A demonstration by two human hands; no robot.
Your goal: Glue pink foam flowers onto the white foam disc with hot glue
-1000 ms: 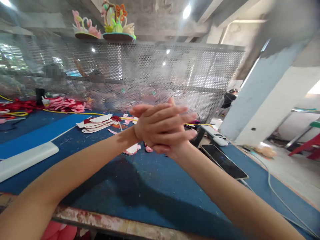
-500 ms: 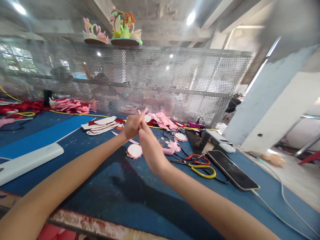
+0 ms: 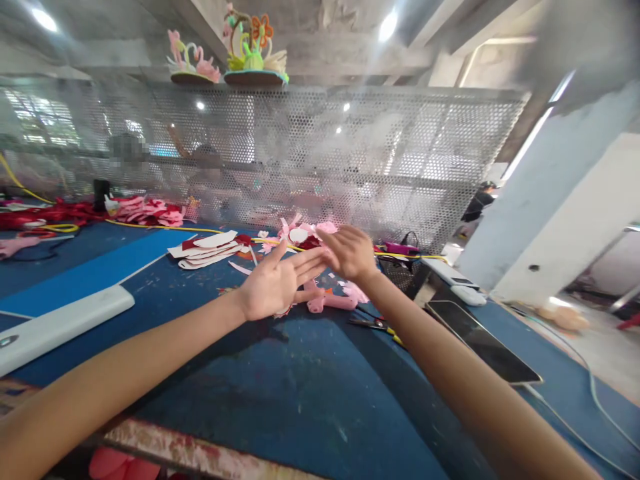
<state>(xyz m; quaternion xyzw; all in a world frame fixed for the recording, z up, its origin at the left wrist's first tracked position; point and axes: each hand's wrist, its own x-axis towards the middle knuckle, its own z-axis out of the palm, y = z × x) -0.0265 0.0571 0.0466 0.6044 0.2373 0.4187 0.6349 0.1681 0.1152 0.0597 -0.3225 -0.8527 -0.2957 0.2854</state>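
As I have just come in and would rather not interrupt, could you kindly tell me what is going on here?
A person's two bare hands meet above a blue table: the left hand is open, with the right hand at its fingertips. Neither appears to hold an object. A pink object and scissors lie nearby, a phone further right.
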